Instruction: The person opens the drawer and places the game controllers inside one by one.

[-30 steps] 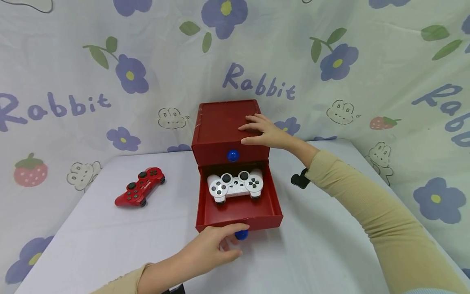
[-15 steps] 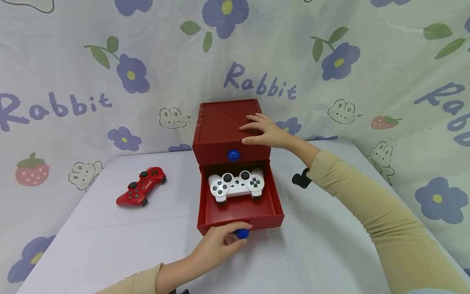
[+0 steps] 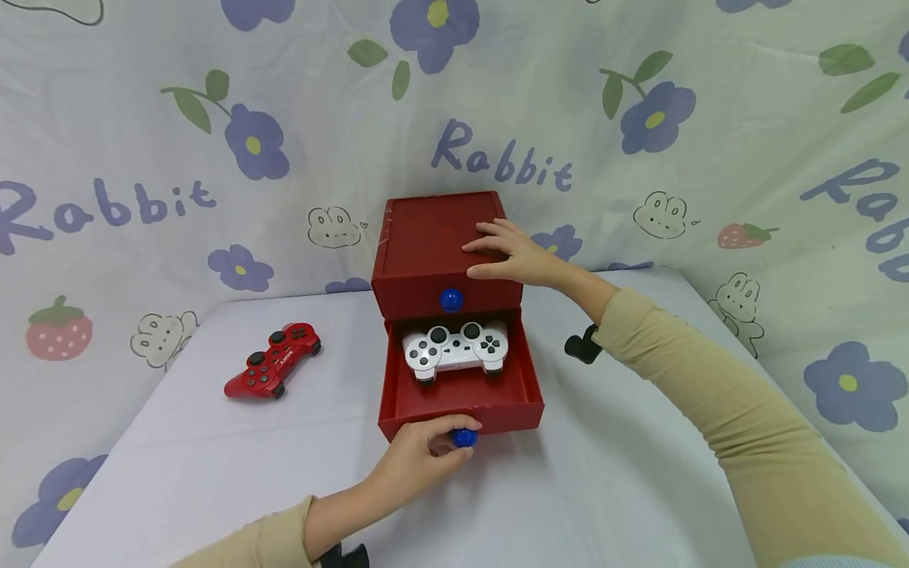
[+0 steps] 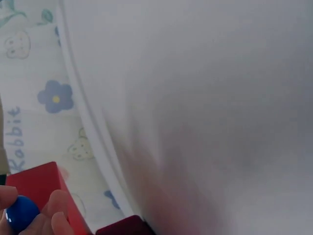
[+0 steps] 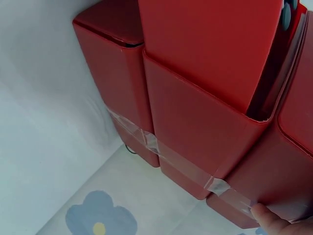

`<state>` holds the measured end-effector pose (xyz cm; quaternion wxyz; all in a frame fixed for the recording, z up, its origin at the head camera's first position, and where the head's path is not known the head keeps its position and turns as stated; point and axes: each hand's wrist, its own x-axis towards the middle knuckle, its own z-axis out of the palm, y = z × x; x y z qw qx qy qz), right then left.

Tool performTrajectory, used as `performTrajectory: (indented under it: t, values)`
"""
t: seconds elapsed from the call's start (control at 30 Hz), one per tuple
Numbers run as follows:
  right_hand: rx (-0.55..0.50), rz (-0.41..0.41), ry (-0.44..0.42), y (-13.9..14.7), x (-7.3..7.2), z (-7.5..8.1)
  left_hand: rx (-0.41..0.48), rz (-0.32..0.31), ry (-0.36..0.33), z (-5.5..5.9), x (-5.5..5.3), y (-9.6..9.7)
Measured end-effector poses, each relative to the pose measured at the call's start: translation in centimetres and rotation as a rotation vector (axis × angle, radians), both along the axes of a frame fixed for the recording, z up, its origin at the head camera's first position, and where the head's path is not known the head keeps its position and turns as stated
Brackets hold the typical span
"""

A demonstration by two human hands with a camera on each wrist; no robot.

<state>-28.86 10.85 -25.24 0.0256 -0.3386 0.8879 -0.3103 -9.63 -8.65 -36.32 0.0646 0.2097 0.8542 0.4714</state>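
Note:
A red drawer cabinet (image 3: 440, 233) stands at the back, its pulled-out drawer (image 3: 525, 406) holding a white game controller (image 3: 454, 355). My left hand (image 3: 419, 454) pinches the round blue knob (image 3: 465, 438) on that drawer's front between thumb and fingers; the left wrist view also shows the blue knob (image 4: 22, 214) between the fingertips. My right hand (image 3: 514, 254) rests on the cabinet's top near its right edge, fingers spread. Another blue knob (image 3: 450, 300) sits on the upper drawer front, which is closed.
A red game controller (image 3: 273, 363) lies on the white tablecloth (image 3: 305, 450) left of the cabinet. Behind hangs a patterned curtain (image 3: 284, 63) with flowers and lettering. Clear tape (image 5: 181, 161) runs along the cabinet's side.
My left thumb and fingers have closed round the lower knob. The open drawer, with the white controller in it, has slid slightly inward. My right hand has stayed in place.

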Motion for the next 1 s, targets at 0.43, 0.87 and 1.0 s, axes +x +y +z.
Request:
performTrajectory:
  t: [0.43, 0.87, 1.0]
  values:
    - [0.004, -0.018, 0.003, -0.1, 0.0, 0.0, -0.008, 0.003, 0.006, 1.0, -2.8, 0.1]
    - [0.005, -0.017, -0.009, -0.1, 0.0, 0.0, -0.010, -0.030, -0.042, 1.7, -4.0, -0.5]
    - [-0.008, -0.014, -0.013, -0.1, 0.1, 0.0, 0.017, -0.006, -0.048, 2.7, -4.4, -0.4]
